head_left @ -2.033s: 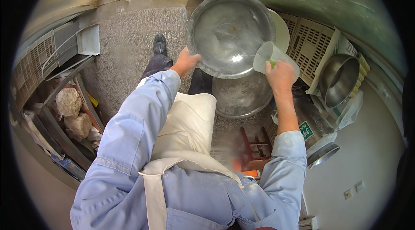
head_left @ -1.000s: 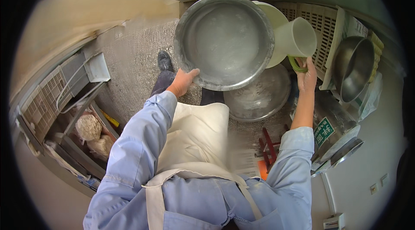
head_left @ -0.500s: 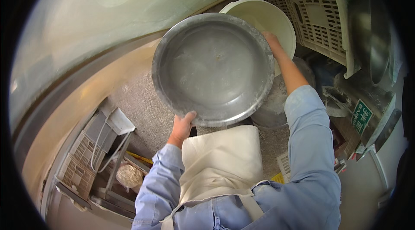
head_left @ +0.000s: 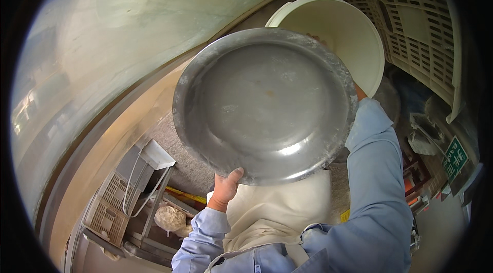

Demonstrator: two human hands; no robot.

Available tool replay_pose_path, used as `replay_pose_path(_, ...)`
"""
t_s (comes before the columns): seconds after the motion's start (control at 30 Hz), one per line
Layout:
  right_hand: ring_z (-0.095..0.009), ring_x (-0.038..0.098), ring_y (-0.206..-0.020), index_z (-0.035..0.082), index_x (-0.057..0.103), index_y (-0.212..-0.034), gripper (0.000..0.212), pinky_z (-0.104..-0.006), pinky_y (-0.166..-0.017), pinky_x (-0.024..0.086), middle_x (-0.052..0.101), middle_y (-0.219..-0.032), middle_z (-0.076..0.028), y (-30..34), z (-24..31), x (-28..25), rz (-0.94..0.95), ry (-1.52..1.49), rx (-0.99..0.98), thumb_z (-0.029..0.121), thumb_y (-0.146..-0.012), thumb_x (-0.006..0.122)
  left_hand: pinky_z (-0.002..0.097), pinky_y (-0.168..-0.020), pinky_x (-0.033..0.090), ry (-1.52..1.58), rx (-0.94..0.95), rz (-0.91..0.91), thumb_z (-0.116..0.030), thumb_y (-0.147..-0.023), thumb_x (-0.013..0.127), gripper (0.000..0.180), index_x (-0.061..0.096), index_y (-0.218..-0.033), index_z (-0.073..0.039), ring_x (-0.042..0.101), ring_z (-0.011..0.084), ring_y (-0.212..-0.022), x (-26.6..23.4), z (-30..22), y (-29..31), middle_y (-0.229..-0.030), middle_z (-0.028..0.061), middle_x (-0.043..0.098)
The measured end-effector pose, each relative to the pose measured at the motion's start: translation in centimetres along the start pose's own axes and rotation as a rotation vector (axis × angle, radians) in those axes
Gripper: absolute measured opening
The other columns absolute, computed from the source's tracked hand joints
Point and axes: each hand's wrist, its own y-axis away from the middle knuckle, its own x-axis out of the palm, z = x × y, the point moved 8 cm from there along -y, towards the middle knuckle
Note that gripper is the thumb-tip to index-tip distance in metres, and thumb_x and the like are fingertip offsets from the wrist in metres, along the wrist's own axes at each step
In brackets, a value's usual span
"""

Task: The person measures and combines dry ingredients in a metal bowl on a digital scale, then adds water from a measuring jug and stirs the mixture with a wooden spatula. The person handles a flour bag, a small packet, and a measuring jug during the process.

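Observation:
A wide, round metal basin [head_left: 267, 103] with white powdery smears on its rim is held up in front of me, tilted so its inside faces me. My left hand [head_left: 226, 187] is closed on its near left rim, thumb over the edge. My right hand [head_left: 361, 92] is mostly hidden behind the basin's right side. Its wrist shows at the right rim, and fingers peek past the far edge, so it supports the basin from behind. Beyond the basin stands a large cream-white bucket [head_left: 354, 42], partly covered by it; the visible inner wall looks bare.
A slotted plastic crate [head_left: 411, 21] rises at the far right, near a green sign [head_left: 454, 157]. To the left, a metal rack [head_left: 154, 211] bears another crate [head_left: 107, 206] and a pale, bag-like lump [head_left: 170, 218]. A smooth, shiny wall [head_left: 123, 21] curves along the far left.
The basin has come nearer, looks larger and has shifted slightly right and down in view. My right hand has slipped from plain sight at its rim to behind it.

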Motion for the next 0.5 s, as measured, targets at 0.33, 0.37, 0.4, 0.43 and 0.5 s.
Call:
replay_pose_path(0.33,-0.020,0.056,-0.084,0.008,0.060,-0.101,0.036,-0.0293,-0.075,0.042,0.060,-0.095,-0.007,3.4,-1.6,-5.4,-0.075,-0.984,0.109,0.035,-0.078,0.054,0.0377,-0.088,0.040,0.226,-0.031,-0.053,0.006,-0.071,0.046,0.045,0.041,-0.114,-0.004,0.049,0.0225,-0.099,1.1,-0.9,0.1,-0.106,0.0071,0.049)
replay_pose_path(0.37,-0.019,0.055,-0.085,0.006,0.059,-0.103,0.038,-0.0279,-0.075,0.041,0.060,-0.095,-0.007,4.2,-2.0,-6.4,-0.072,-1.052,0.165,0.035,-0.079,0.054,0.0380,-0.088,0.040,0.248,-0.050,-0.069,0.007,-0.070,0.046,0.046,0.041,-0.115,-0.003,0.049,0.0230,-0.099,1.2,-0.8,0.0,-0.106,0.0075,0.049)
replay_pose_path(0.4,-0.018,0.055,-0.086,0.005,0.058,-0.105,0.040,-0.0265,-0.075,0.040,0.061,-0.096,-0.008,5.2,-2.4,-7.2,-0.049,-1.110,0.271,0.036,-0.080,0.054,0.0376,-0.087,0.041,0.251,-0.052,-0.050,0.007,-0.070,0.047,0.045,0.041,-0.114,-0.004,0.049,0.0227,-0.100,1.5,-0.9,0.0,-0.106,0.0072,0.049)
replay_pose_path(0.43,-0.017,0.055,-0.087,0.003,0.057,-0.106,0.043,-0.0266,-0.076,0.040,0.060,-0.097,-0.008,6.2,-2.5,-8.3,-0.050,-1.130,0.337,0.037,-0.079,0.055,0.0372,-0.087,0.041,0.262,-0.059,-0.033,0.007,-0.070,0.047,0.045,0.042,-0.113,-0.004,0.049,0.0224,-0.100,1.7,-1.0,-0.1,-0.106,0.0070,0.049)
replay_pose_path(0.5,-0.016,0.053,-0.089,-0.001,0.056,-0.108,0.049,-0.0267,-0.078,0.040,0.059,-0.100,-0.010,8.9,-2.9,-9.9,-0.011,-1.139,0.569,0.038,-0.079,0.056,0.0370,-0.086,0.042,0.264,-0.048,-0.019,0.008,-0.070,0.047,0.044,0.043,-0.113,-0.004,0.049,0.0225,-0.100,2.0,-1.3,-0.1,-0.107,0.0069,0.049)
